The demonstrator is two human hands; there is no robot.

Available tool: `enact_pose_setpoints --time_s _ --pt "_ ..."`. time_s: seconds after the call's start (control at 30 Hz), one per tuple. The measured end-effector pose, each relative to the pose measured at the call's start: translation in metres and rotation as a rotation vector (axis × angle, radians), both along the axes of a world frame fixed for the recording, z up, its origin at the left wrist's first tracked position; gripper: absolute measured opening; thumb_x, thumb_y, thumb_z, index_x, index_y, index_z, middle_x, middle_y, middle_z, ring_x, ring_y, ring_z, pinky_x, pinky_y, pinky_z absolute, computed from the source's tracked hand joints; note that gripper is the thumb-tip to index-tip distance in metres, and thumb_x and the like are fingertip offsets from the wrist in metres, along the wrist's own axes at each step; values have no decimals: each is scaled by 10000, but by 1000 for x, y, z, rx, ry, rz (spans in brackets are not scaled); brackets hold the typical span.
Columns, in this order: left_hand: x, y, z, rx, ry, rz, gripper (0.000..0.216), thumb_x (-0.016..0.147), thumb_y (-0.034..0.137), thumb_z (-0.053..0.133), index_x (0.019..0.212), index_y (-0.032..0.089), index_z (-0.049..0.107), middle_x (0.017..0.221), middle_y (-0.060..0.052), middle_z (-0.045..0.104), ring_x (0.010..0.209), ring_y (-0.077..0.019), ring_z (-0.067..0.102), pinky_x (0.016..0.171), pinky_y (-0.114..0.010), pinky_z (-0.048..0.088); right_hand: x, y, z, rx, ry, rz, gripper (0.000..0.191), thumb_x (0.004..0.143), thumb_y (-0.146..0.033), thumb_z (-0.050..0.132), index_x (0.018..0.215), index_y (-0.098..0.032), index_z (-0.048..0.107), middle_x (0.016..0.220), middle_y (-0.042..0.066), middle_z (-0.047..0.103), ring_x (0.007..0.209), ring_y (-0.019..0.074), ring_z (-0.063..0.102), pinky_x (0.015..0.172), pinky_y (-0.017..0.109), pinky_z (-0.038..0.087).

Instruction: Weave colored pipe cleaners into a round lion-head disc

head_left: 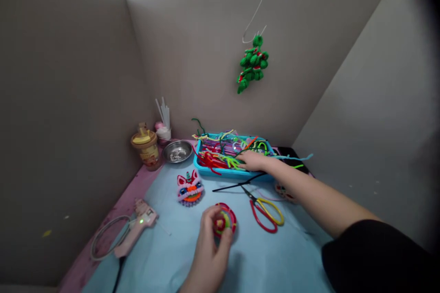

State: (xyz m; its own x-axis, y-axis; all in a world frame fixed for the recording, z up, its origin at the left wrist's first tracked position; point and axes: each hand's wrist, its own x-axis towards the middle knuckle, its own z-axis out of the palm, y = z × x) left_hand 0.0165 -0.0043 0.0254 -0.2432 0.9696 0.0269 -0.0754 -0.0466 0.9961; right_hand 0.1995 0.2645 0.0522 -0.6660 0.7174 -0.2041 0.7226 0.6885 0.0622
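Observation:
My left hand (211,245), low in the middle, is closed on a round pipe-cleaner coil (231,216) with a red rim and green, yellow and red rings inside. Reaching to the far side, my right hand (253,161) is over the blue tray (220,173), its fingers stretched among the pipe cleaners (213,159) at the green ones; their tips are partly hidden. Between the hands lie scissors (264,213) with one red and one yellow handle, and a black pipe cleaner (228,188). A pink lion-head figure (190,189) lies left of the coil.
A pink glue gun (135,231) with a lit green light and a cord lies at left. Behind it stand a brown cup (147,149), a metal dish (177,151) and white sticks (165,115). Grey partitions enclose the table; a green pipe-cleaner ornament (253,64) hangs at the back.

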Motion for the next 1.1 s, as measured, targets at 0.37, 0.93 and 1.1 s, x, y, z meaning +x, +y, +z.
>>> enact_pose_setpoints --time_s 0.37,0.93,1.1 --pt "-43 -4 -22 -188 -251 303 297 766 390 616 968 198 514 959 -42 568 865 -147 564 794 -280 445 -42 46 -9 90 -33 -209 372 819 -192 496 1183 -131 546 1121 172 614 1022 271 572 805 305 434" --pt "-45 2 -13 -132 -165 271 427 656 474 690 960 207 553 982 -69 609 834 -175 586 753 -312 475 -34 -15 51 -5 -147 -151 339 825 -294 498 1070 -95 623 1064 194 642 929 272 617 787 322 456" --pt "-49 7 -22 -203 -183 270 482 601 520 713 929 195 576 927 -75 633 826 -190 600 737 -316 482 -56 -13 89 185 -44 -112 246 843 -202 447 959 -162 660 988 131 663 924 248 603 788 312 438"
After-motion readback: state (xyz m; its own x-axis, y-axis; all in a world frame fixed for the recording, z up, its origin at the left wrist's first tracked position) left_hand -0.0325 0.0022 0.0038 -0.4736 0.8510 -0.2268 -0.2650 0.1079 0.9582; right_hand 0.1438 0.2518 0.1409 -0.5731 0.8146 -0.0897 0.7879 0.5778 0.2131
